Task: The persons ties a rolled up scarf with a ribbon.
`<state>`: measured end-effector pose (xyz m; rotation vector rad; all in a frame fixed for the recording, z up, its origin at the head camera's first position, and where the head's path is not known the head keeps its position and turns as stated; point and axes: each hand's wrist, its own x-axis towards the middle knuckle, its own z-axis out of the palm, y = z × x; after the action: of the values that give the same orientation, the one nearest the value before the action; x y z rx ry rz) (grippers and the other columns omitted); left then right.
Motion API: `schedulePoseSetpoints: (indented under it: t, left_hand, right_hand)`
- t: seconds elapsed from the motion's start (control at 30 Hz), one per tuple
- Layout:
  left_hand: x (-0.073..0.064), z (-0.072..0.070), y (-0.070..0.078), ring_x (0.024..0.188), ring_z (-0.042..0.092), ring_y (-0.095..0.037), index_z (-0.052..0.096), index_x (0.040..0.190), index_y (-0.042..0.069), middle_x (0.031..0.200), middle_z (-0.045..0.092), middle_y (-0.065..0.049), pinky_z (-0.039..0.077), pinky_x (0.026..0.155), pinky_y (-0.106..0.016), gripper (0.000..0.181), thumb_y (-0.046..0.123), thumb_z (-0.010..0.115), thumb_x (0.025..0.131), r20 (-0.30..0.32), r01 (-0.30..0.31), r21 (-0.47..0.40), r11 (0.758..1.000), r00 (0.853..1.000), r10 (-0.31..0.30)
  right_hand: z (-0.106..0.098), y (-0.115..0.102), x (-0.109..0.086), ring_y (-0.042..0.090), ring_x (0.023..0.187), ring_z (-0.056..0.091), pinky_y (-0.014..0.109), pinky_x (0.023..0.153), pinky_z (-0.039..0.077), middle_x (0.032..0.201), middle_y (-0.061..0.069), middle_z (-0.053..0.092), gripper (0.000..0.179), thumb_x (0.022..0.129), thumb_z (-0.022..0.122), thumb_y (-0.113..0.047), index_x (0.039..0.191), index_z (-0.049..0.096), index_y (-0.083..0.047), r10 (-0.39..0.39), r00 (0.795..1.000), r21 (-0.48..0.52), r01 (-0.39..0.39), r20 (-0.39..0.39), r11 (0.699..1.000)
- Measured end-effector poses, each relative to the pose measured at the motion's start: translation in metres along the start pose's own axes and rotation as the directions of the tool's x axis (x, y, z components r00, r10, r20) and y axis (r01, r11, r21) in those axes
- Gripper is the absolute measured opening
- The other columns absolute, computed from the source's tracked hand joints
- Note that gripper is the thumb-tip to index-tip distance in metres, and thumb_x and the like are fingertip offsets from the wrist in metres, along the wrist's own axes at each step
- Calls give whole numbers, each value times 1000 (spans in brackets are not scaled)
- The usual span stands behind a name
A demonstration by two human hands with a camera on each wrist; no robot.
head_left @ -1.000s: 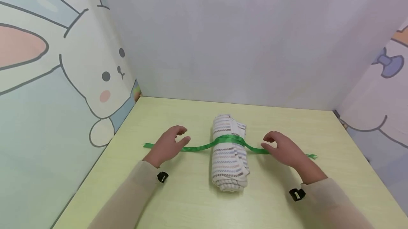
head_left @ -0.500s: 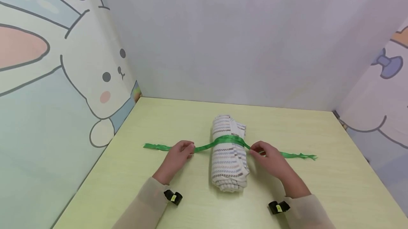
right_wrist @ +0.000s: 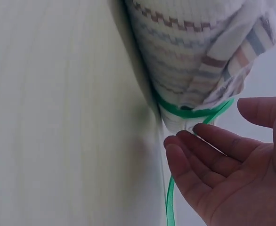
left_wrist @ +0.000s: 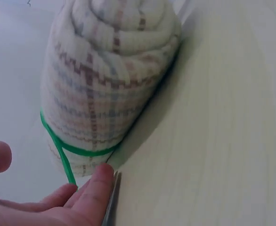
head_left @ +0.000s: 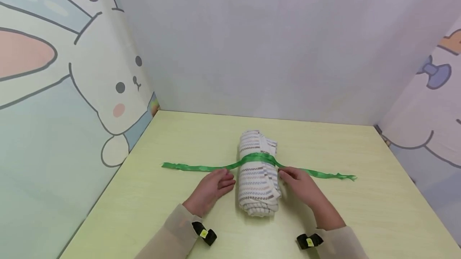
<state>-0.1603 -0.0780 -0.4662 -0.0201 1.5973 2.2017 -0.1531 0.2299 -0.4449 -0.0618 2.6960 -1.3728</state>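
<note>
Fingers point(head_left: 228, 179) of the left hand point(head_left: 212, 189) lie straight and relaxed on the tabletop point(head_left: 173, 211), tips just beside the left flank of the towel roll point(head_left: 259, 173), holding nothing. The right hand point(head_left: 300, 187) mirrors it on the other side, fingers point(right_wrist: 208, 150) loosely extended, tips at the roll's right flank where the ribbon point(head_left: 194, 167) comes off it; whether they touch the cloth cannot be told. Both sleeves are cut off by the near edge of the head view.

The roll lies mid-tabletop, its length running away from the person, with the green ribbon wrapped once round its middle. The ribbon's two ends trail flat to left and right, past both hands. In the wrist views only the roll's end and a thin strip of ribbon point(left_wrist: 62, 155) show.

Bare tabletop lies open on all sides of the roll. Beyond, a rabbit wall point(head_left: 108, 91) closes the left edge, a plain wall point(head_left: 270, 43) the far edge and another panel point(head_left: 428, 103) the right.
</note>
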Motion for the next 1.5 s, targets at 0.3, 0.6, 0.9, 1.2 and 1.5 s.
schedulePoseSetpoints:
  t: [0.3,0.6,0.9,1.2,1.5]
  left_hand:
    - [12,9,-4,150,23,-49,6,156,-15,159,19,-41,31,119,-46,66,22,38,113,25,51,-389,920,999,-45]
    - [30,15,-10,151,25,-43,15,157,-14,161,22,-35,31,120,-44,59,21,35,113,-39,2,-539,842,999,-28]
    - [44,20,-12,150,31,-38,24,156,-10,160,30,-29,33,118,-42,53,14,40,112,-96,-71,-563,823,995,20]
    - [58,25,-8,133,50,-30,43,138,-5,140,51,-21,40,114,-39,33,11,46,110,-180,-144,-579,803,983,46]
    - [66,29,-3,101,62,-20,47,119,3,109,61,-11,50,99,-33,13,0,50,106,-206,-148,-600,786,978,27]
  right_hand:
    - [12,-6,4,18,95,56,30,82,49,109,7,64,48,112,45,-31,145,50,4,113,975,521,-199,192,830]
    - [23,-7,17,30,148,31,37,118,32,164,22,23,59,114,33,-23,161,11,3,247,945,935,-273,216,226]
    - [19,-6,29,18,156,11,30,122,20,172,4,3,68,113,38,-15,166,-4,-13,314,936,982,-114,158,-152]
    - [22,-8,38,14,115,51,24,102,43,119,6,54,39,108,52,-7,145,40,-12,410,902,990,-99,130,-97]
    - [24,-8,40,15,106,55,25,99,44,112,5,62,36,109,51,-12,145,46,-11,429,899,996,-78,93,-54]
